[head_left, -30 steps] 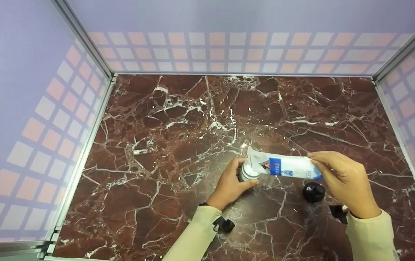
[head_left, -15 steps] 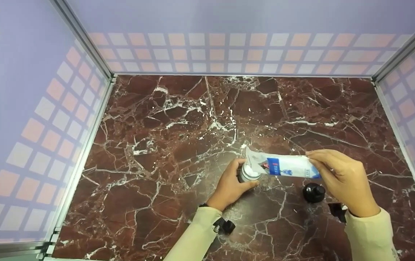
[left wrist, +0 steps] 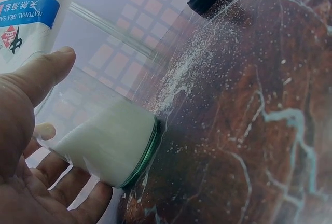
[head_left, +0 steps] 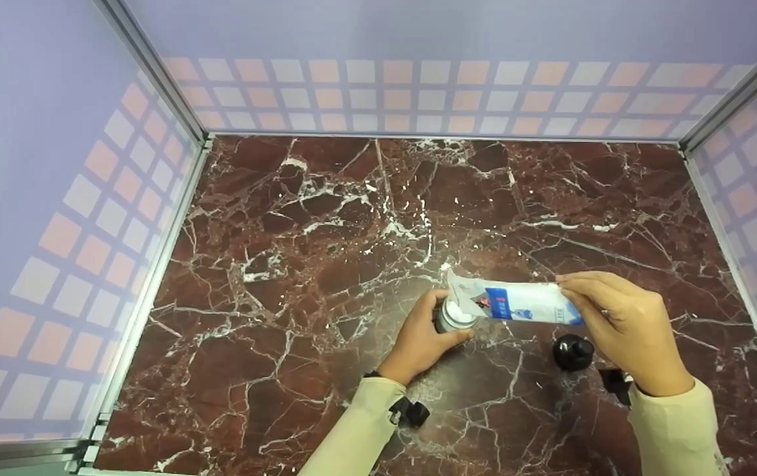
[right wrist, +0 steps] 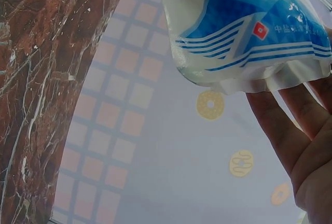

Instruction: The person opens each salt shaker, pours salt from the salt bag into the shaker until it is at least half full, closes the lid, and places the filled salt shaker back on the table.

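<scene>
My left hand (head_left: pixel 420 340) grips a clear glass jar (head_left: pixel 454 323) with its thumb and fingers curled round the side. White salt (left wrist: pixel 106 138) lies in the jar, sloping up one wall in the left wrist view. A white and blue bag of sea salt (head_left: pixel 533 304) is held nearly level, its torn end over the jar's mouth. At the bag's other end, my right hand (head_left: pixel 636 324) pinches the sealed edge; the right wrist view shows fingers under that edge (right wrist: pixel 270 84). The flow of salt at the mouth is hidden by the bag.
A black lid with a knob (head_left: pixel 572 352) stands on the marbled table (head_left: pixel 272 396), close to my right hand. Spilled salt grains (left wrist: pixel 181 73) spread between jar and lid. Patterned panels (head_left: pixel 418 99) wall the table at the back and sides.
The bag and my right hand have shifted slightly left, toward the jar. My left hand and the jar stay in place.
</scene>
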`<state>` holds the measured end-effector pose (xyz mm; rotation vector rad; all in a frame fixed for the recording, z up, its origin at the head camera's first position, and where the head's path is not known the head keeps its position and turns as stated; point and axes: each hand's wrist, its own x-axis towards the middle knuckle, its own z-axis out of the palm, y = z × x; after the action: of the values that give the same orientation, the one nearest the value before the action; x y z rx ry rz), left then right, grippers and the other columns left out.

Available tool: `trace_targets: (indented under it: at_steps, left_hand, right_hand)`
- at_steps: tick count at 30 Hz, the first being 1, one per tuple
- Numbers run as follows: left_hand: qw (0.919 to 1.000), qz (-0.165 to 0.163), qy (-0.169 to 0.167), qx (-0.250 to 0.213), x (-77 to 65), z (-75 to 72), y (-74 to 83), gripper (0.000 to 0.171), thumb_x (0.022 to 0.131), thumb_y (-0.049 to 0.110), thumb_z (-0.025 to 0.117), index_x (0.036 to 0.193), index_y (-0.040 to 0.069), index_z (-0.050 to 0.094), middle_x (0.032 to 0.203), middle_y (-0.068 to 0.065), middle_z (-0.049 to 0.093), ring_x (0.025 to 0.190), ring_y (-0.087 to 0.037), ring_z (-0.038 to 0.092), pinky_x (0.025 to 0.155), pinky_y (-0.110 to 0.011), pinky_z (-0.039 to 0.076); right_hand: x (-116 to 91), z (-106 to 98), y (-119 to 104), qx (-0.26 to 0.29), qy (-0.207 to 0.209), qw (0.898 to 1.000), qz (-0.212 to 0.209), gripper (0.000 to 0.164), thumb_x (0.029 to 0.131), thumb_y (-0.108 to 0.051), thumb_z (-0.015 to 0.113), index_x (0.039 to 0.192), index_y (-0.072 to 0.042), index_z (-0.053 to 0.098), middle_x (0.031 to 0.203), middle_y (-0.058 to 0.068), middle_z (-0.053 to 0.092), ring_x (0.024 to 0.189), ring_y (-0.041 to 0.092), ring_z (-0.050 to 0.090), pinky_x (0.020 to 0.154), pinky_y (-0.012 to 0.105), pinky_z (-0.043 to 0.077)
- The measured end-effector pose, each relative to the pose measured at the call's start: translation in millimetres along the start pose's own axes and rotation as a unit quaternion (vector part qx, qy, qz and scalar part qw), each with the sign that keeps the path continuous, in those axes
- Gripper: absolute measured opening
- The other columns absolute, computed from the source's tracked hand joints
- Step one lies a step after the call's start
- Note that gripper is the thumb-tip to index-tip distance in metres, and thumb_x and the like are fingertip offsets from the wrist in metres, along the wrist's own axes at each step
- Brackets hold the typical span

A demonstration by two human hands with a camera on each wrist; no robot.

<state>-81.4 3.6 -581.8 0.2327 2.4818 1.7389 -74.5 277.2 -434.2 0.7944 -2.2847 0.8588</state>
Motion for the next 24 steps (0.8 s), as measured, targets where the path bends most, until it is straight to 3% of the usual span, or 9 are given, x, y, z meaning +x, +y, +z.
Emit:
trace_targets:
  at_steps: [11, 24]
  left_hand:
    - [0.9999, 0.014, -0.001, 0.009, 0.3, 0.9, -2.3, 0.069, 0.080, 0.031, 0.090, 0.136, 0.016, 0.053, 0.132, -0.002, 0.060, 0.119, -0.016, 0.059, 0.106, -0.036, 0.048]
    - [0.9999, -0.003, -0.007, 0.012, 1.4, 1.1, -4.2, 0.070, 0.080, 0.032, 0.090, 0.137, 0.017, 0.053, 0.132, -0.002, 0.061, 0.120, -0.015, 0.059, 0.106, -0.035, 0.048]
  right_hand:
    - [4.2, -0.2, -3.5, 0.001, 0.003, 1.000, -0.019, 0.013, 0.094, -0.006, 0.073, 0.105, -0.003, 0.080, 0.104, 0.009, 0.078, 0.089, 0.027, 0.073, 0.093, 0.008, 0.046]
    - [4.9, -2.2, -1.8, -0.003, -0.003, 1.000, -0.020, 0.015, 0.087, 0.001, 0.074, 0.100, -0.003, 0.080, 0.105, 0.010, 0.078, 0.090, 0.029, 0.074, 0.096, 0.009, 0.046]
